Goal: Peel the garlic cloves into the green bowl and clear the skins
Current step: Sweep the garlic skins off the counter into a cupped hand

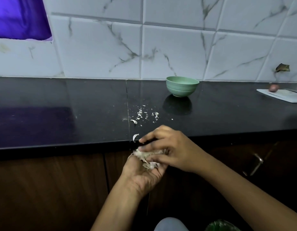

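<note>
Garlic skins (147, 158): a pale heap lies in the palm of the left hand (142, 175). That hand is palm up and loosely cupped, just below the front edge of the countertop (61, 105); its fingers are partly hidden. The right hand (167, 147) lies across the heap, palm down, with its fingers nearly straight and pointing left. The fingertips (142, 148) touch the skins at the counter's lip. It grips nothing.

One curled skin (135, 137) sits on the counter at the very edge, just left of the right hand's fingers. Loose flakes (144, 114) are scattered farther back, between the hands and the green bowl (182, 86). The bowl stands upright near the wall, well apart from both hands. Its contents cannot be seen from this angle.

Surface: black, glossy stone with a seam (127, 100) running front to back beside the flakes. The left half is bare. At far right a white cutting board (282, 96) carries a small reddish onion (274, 88).

Surroundings: white marble-veined wall tiles (177, 47), with a purple panel (19, 17) at upper left. Below the counter are dark brown cabinet doors (52, 189), one with a metal handle (254, 165). A green object (221, 226) shows at the bottom edge; it cannot be identified.
</note>
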The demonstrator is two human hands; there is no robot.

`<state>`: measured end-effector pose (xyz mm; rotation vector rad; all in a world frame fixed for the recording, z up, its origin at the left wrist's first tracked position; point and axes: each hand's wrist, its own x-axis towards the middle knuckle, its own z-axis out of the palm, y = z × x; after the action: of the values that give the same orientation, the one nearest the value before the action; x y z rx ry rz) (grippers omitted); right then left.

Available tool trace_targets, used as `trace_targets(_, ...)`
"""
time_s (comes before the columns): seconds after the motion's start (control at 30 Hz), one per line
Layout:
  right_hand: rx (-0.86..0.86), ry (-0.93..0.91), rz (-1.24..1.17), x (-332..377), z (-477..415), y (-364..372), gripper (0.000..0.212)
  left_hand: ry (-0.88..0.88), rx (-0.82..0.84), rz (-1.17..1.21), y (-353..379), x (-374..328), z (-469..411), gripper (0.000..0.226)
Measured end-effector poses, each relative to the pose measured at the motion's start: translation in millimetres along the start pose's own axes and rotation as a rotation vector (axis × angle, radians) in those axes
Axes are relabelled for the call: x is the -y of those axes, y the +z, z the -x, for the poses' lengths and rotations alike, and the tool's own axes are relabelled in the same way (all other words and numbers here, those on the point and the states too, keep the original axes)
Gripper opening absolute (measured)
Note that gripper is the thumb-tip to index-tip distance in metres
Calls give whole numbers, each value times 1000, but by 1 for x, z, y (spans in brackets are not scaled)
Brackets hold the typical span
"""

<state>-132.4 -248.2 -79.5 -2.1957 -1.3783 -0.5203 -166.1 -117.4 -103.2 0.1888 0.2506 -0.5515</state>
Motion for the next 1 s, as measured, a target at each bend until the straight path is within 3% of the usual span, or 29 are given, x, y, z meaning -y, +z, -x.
trace_targets(0.13, -122, 267, -222, -5, -19, -9, 21, 24, -41, -82, -5, -7, -2, 45)
trace_targets(0.23, 33, 452, -227, -6, -41, -8, 37, 22, -85, -121, -8, -10, 0, 50)
trace_targets(0.33, 160, 392, -218, 1, -48, 2, 42, 27, -95, -125, -9, -15, 3, 47)
trace_targets(0.5, 157, 282, -297, 18, -30, -4, 42, 65, -104, -141, -10, -19, 4, 46)
trace_targets(0.6, 39, 389, -375, 9, -38, -10, 39, 44, -118, -151, -11, -20, 6, 49)
trace_targets(0.67, -44, 494, -222, -17, -58, -9, 39, 20, -138, -163, -10, -20, 8, 51)
trace_targets(0.8, 228, 721, -92, -81, -91, -7, 38, 28, -161, -150, -7, -18, 11, 52)
trace_targets(0.9, 358, 729, -149, -99, -97, -7, 49, 29, -179, -144, -6, -18, 12, 54)
trace_targets(1.0, 434, 630, -131, -91, -95, -8, 46, 24, -182, -145, -6, -18, 12, 55)
